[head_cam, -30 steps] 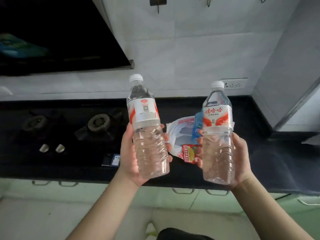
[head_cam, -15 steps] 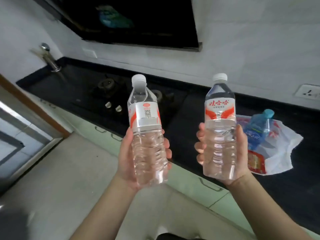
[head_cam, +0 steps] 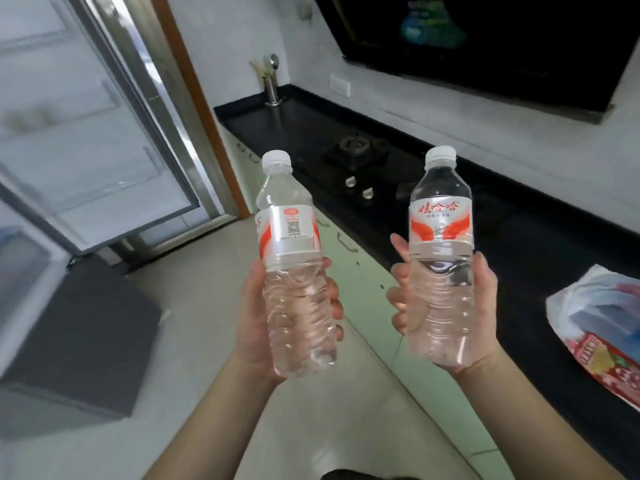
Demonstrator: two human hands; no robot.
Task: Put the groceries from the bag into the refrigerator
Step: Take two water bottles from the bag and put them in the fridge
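Note:
Two clear water bottles with white caps and red-and-white labels stand upright in front of me. My left hand [head_cam: 254, 317] grips the lower half of the left bottle [head_cam: 294, 265]. My right hand [head_cam: 485, 299] grips the lower half of the right bottle [head_cam: 440, 258]. The white plastic grocery bag [head_cam: 588, 306] lies on the black counter at the far right, with a red packet and something blue showing in it. At the left edge the refrigerator [head_cam: 79, 323] shows a dark grey lower body, with its door [head_cam: 86, 133] swung open above it.
The black counter [head_cam: 311, 133] runs along the right, carrying a gas stove [head_cam: 356, 150] under a dark range hood [head_cam: 502, 39]. Pale green cabinet fronts [head_cam: 346, 254] sit below it. A steel utensil holder [head_cam: 272, 84] stands at the counter's far end. Light floor tiles [head_cam: 207, 306] lie between the refrigerator and the cabinets.
The view has swung left, away from the counter. The bag has slid to the right edge, and the refrigerator with its open door has come into sight. Both hands hold the bottles as before.

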